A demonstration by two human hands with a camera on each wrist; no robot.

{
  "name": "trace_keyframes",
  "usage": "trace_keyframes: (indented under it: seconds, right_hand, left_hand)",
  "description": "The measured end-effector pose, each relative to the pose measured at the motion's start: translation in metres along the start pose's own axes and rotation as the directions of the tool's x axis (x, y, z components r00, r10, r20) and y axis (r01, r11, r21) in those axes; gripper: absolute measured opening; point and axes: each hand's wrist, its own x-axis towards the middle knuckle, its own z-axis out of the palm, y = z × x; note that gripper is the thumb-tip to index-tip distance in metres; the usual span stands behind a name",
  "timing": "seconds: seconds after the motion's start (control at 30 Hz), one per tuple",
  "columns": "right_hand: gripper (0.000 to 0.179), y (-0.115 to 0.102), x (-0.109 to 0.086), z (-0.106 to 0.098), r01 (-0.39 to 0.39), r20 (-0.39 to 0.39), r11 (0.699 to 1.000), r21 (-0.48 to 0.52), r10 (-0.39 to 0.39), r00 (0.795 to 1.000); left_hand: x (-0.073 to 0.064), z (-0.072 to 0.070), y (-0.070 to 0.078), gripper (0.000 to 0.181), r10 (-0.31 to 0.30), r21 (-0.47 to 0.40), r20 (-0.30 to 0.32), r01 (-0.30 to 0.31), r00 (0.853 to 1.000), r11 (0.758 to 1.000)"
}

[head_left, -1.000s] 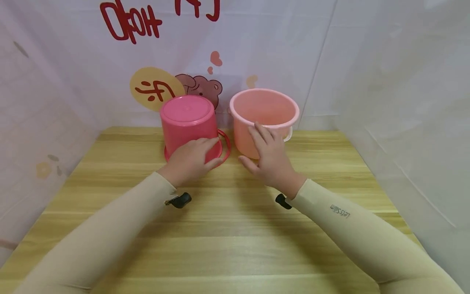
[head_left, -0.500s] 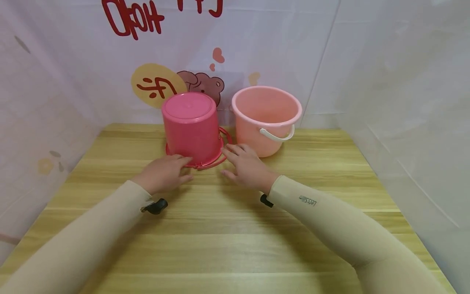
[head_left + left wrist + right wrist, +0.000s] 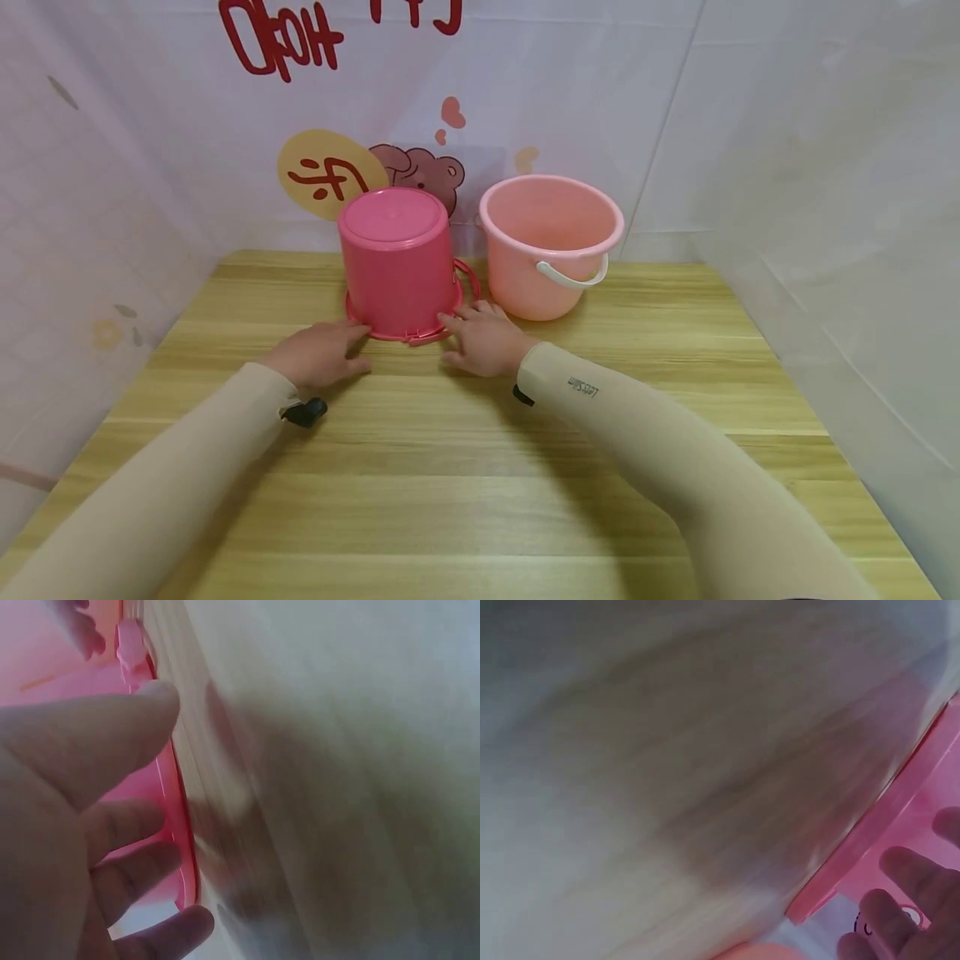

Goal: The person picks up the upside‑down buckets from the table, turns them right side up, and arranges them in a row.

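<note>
A dark pink bucket point(image 3: 397, 283) stands upside down on the table, its rim down and its red-pink handle point(image 3: 471, 279) lying round the right side. My left hand point(image 3: 318, 354) is at the left front of its rim, fingers relaxed and spread, as the left wrist view also shows beside the rim point(image 3: 174, 802). My right hand point(image 3: 487, 340) reaches the right front of the same rim with loosely extended fingers. To the right, a light pink bucket point(image 3: 517, 279) stands upright, its white handle point(image 3: 573, 277) hanging at the front.
The wooden table point(image 3: 465, 483) runs back to a white cloth backdrop point(image 3: 585, 92) with a printed bear and red lettering. White cloth walls point(image 3: 832, 250) rise on both sides. Both buckets stand near the table's back edge.
My right hand has left the front of the light pink bucket and moved left to the dark pink one. My left hand has moved left and down along the dark pink bucket to its rim.
</note>
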Motion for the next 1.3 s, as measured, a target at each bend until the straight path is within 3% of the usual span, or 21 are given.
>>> trace_keyframes:
  seconds: [0.33, 0.63, 1.3]
  right_hand:
    - [0.081, -0.004, 0.012, 0.004, -0.063, 0.161, 0.998, -0.001, 0.062, 0.985]
    - [0.081, -0.007, 0.010, 0.000, -0.048, 0.155, 0.996, -0.074, 0.059, 0.986]
    - [0.079, -0.010, 0.007, -0.005, -0.059, 0.162, 0.997, -0.046, 0.065, 0.985]
  left_hand:
    - [0.002, -0.007, -0.002, 0.080, -0.003, -0.002, 0.064, 0.003, 0.998, 1.000]
    - [0.002, -0.010, 0.000, 0.084, -0.006, -0.019, 0.121, 0.008, 0.993, 1.000]
    - [0.002, -0.006, -0.001, 0.083, -0.022, -0.007, 0.107, 0.023, 0.994, 1.000]
